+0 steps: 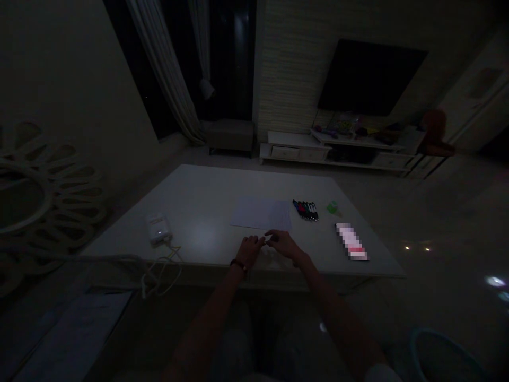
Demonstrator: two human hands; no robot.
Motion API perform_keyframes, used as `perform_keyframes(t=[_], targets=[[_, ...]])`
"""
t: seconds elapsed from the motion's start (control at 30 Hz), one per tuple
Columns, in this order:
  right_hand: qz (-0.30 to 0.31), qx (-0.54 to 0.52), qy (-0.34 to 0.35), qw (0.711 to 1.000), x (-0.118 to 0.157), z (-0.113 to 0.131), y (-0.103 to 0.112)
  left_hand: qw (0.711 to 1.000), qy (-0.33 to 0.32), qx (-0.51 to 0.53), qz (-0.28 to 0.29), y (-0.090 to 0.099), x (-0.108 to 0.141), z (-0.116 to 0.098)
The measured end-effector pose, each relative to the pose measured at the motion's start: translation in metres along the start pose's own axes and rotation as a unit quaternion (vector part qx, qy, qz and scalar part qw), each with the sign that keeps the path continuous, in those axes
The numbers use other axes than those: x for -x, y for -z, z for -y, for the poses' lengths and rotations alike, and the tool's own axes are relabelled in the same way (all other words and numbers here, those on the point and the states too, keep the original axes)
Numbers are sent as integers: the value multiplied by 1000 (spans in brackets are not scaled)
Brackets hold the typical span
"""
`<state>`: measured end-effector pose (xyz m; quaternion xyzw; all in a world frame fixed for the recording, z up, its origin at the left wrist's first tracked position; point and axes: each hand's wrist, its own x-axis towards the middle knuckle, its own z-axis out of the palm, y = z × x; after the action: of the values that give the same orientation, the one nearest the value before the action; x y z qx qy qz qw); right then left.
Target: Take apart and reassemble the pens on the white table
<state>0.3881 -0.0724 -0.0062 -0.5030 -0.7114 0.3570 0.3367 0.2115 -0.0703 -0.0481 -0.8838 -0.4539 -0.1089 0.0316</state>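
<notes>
Close to the front edge of the white table, my two hands meet at the fingertips. My left hand, with a dark band at its wrist, is closed, fingers curled. My right hand pinches from the other side. Between them is a small, thin piece, too dark and small to name. Just beyond my hands lie white paper sheets. Right of the paper, several pens with coloured and black parts lie side by side in a row.
A small green object and a lit phone lie on the table's right. To the left sits a white box-shaped device with cables hanging over the front edge. A bluish round rim shows at lower right. The room is dim.
</notes>
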Motion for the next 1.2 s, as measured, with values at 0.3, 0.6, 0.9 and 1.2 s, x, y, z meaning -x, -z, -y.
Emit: perform_keyframes(t=[0.3,0.6,0.9,1.2], targets=[[-17,-47,-27,998,1,-23,3,999,32,8,22,6,0,0],[-210,219,0,953,-12,-62,13,998,64,13,17,4,-1,1],[-167,120,-23,978,-3,-51,20,997,67,3,29,6,-2,1],[-143,34,20,989,22,-24,25,998,67,7,19,7,-2,-1]])
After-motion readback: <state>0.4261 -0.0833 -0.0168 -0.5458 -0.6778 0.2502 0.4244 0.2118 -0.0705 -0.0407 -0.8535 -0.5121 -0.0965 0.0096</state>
